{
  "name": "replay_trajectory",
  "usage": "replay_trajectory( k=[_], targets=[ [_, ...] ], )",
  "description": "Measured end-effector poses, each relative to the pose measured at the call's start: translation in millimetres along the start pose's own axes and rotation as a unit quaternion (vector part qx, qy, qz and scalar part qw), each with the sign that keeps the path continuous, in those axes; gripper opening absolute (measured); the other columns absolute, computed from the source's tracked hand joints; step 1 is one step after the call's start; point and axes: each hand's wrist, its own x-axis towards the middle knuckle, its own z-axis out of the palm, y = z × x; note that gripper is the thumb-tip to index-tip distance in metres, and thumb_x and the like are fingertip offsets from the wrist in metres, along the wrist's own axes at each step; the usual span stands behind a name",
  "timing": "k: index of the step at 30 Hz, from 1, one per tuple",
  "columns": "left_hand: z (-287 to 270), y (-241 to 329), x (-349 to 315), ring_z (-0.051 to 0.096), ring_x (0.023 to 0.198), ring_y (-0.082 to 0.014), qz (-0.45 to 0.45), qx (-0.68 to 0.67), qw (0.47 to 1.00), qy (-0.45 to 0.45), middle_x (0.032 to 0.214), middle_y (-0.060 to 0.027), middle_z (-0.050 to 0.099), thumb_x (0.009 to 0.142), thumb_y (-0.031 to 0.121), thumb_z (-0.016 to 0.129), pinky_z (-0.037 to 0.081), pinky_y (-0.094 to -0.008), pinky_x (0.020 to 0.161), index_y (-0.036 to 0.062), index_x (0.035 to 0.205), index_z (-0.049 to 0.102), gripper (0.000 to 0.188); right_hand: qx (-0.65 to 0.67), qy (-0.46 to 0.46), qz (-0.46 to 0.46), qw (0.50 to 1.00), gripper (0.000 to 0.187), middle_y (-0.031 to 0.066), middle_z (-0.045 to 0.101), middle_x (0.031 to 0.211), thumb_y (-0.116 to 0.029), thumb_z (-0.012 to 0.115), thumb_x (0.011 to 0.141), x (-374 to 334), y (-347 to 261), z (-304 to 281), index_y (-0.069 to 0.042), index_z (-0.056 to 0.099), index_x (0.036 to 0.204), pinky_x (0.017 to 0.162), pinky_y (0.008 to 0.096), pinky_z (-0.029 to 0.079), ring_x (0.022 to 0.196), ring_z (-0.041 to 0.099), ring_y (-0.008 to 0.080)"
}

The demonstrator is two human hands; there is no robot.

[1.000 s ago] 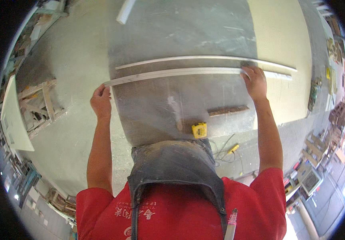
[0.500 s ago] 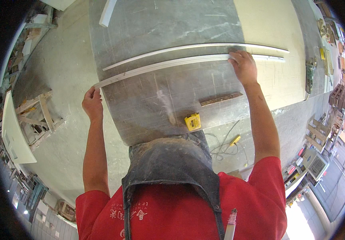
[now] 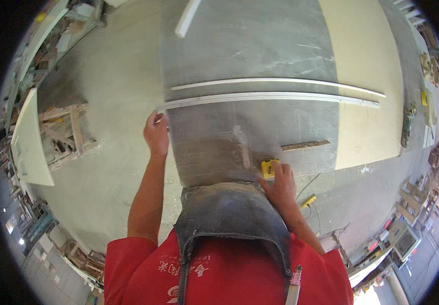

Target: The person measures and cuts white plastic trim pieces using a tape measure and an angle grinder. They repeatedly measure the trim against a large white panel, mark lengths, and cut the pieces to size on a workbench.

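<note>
Two long, thin white strips lie roughly parallel across a grey slab-like work surface (image 3: 219, 147). My left hand (image 3: 157, 134) is closed at the left end of the nearer, wider strip (image 3: 250, 97), fingertips pinching its tip just past the surface's left edge. The farther, narrower strip (image 3: 275, 80) is untouched. Close to my body, my right hand (image 3: 282, 187) grips a yellow tape measure (image 3: 268, 169), its fingers over the right side and the thumb near the front. The tape measure's right part is hidden by the fingers.
A dark narrow bar (image 3: 306, 145) lies right of the tape measure. A cream panel (image 3: 364, 96) adjoins the grey surface at right. At the far side is a white bar (image 3: 187, 19). A yellow tool with a cable (image 3: 308, 201) sits at lower right. A wooden frame (image 3: 77, 129) stands left.
My right hand has let go of the nearer strip and come back toward my body to the tape measure. My left hand stays at the strip's left end. The whole view has shifted.
</note>
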Motion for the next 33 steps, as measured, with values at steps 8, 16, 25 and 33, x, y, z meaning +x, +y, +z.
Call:
replay_trajectory(
  k=[8, 16, 25, 33],
  targets=[
    [9, -5, 4, 0.067, 0.100, -0.0173, 0.006, -0.064, 0.998, 0.019, 0.122, -0.0123, 0.069, 0.097, 0.012, 0.067, 0.058, -0.0323, 0.075, -0.0019, 0.140, 0.058, 0.047, 0.032, 0.053, 0.016, 0.998, 0.062, 0.0207, 0.054, 0.127, -0.022, 0.079, 0.080, 5, 4, 16, -0.010, 0.055, 0.136, 0.095, 0.0504, 0.052, 0.117, 0.058, 0.0427],
    [11, -10, 12, 0.068, 0.098, -0.0163, -0.010, -0.110, 0.994, 0.014, 0.119, -0.0121, 0.071, 0.095, 0.011, 0.067, 0.057, -0.0312, 0.077, -0.0007, 0.136, 0.062, 0.043, 0.070, 0.059, 0.047, 0.995, 0.057, 0.0206, 0.056, 0.125, -0.021, 0.078, 0.078, 5, 5, 15, -0.012, 0.057, 0.131, 0.095, 0.0512, 0.052, 0.113, 0.060, 0.0428],
    [6, 10, 3, 0.066, 0.102, -0.0193, -0.029, -0.094, 0.995, 0.022, 0.125, -0.0120, 0.066, 0.098, 0.014, 0.066, 0.057, -0.0333, 0.081, 0.0001, 0.143, 0.057, 0.048, 0.293, 0.072, 0.063, 0.951, 0.060, 0.0134, 0.060, 0.121, -0.012, 0.082, 0.077, 14, -9, -6, -0.007, 0.057, 0.131, 0.084, 0.0388, 0.058, 0.103, 0.067, 0.0276],
    [21, 104, -110, 0.060, 0.125, -0.0277, 0.086, -0.059, 0.912, -0.396, 0.143, -0.0172, 0.056, 0.088, 0.014, 0.079, 0.053, -0.0382, 0.100, 0.0060, 0.155, 0.043, 0.076, 0.577, 0.038, -0.086, 0.811, 0.049, 0.0098, 0.064, 0.124, -0.002, 0.076, 0.091, 56, -71, -21, -0.004, 0.054, 0.135, 0.093, 0.0333, 0.055, 0.110, 0.066, 0.0192]
  ],
)
